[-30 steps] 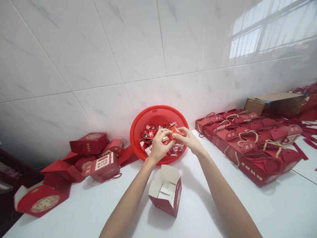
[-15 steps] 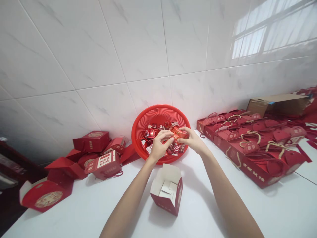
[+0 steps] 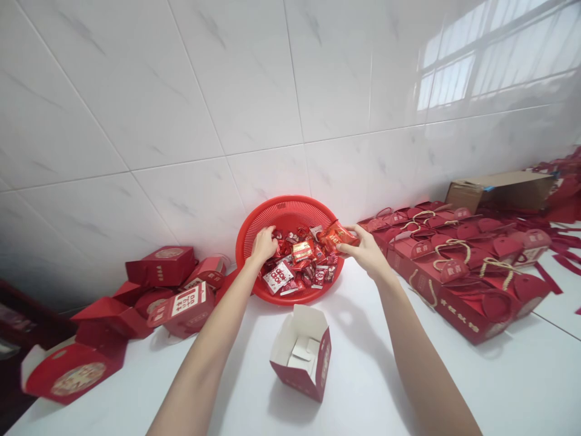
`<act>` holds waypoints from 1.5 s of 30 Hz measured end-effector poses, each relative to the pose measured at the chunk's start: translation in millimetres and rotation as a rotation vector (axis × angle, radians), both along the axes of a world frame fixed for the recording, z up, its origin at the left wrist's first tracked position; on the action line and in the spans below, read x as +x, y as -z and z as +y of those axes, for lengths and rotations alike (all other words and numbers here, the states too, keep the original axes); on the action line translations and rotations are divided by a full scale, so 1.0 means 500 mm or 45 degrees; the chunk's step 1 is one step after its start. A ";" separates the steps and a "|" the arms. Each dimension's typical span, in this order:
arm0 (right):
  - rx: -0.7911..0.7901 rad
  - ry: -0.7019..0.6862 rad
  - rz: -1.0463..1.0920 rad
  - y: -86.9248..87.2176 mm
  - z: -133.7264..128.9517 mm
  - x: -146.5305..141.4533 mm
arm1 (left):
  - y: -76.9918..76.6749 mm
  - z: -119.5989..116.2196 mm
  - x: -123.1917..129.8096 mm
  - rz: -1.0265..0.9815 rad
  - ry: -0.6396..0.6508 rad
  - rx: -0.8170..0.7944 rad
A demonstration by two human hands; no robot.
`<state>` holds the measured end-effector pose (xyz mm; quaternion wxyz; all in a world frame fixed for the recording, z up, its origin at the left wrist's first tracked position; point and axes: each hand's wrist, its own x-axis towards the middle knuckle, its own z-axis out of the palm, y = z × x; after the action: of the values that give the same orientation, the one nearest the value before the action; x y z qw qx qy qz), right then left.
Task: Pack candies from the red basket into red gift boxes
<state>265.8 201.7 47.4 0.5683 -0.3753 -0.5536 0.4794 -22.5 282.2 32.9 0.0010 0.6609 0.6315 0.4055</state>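
A red plastic basket (image 3: 290, 203) holds a heap of wrapped candies (image 3: 313, 269), mostly red, with a white spotted packet (image 3: 278, 277) on the near side. My right hand (image 3: 365, 247) grips an orange-red candy packet (image 3: 334, 236) at the basket's right rim. At the left inside of the basket is my left hand (image 3: 264, 243), fingers curled down at the candies; what they hold, if anything, is hidden. Nearer to me stands an open red gift box (image 3: 302, 384), its white inside showing folded flaps and no candy.
Closed red gift boxes with rope handles (image 3: 454, 272) stand in rows at the right. Behind them lies a cardboard carton (image 3: 499, 188). Several loose red boxes (image 3: 186, 309) crowd the left side of the white table (image 3: 363, 375). A tiled wall (image 3: 181, 121) rises behind.
My hands have moved apart: the left to the basket's left side, the right out to its right rim with the orange-red packet. More of the candy heap shows between them.
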 end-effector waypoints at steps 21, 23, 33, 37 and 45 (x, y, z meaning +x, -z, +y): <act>-0.030 -0.049 0.034 0.005 0.007 -0.012 | -0.039 -0.055 0.052 -0.836 0.460 0.063; -0.069 -0.080 0.042 0.002 0.002 -0.017 | -0.041 -0.089 0.073 -1.020 0.580 0.077; -0.074 -0.339 0.053 -0.017 -0.031 -0.038 | -0.026 -0.229 0.131 -0.707 0.848 0.181; -0.087 -0.419 0.021 -0.024 -0.045 -0.040 | -0.009 -0.258 0.127 -0.613 0.735 0.150; 0.048 -0.596 -0.303 -0.042 -0.080 -0.026 | -0.017 -0.321 0.081 -0.759 0.711 -0.005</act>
<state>252.9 161.4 68.2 0.3796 -0.2799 -0.6971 0.5400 18.2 121.5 41.3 0.2952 0.6606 0.4005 0.5622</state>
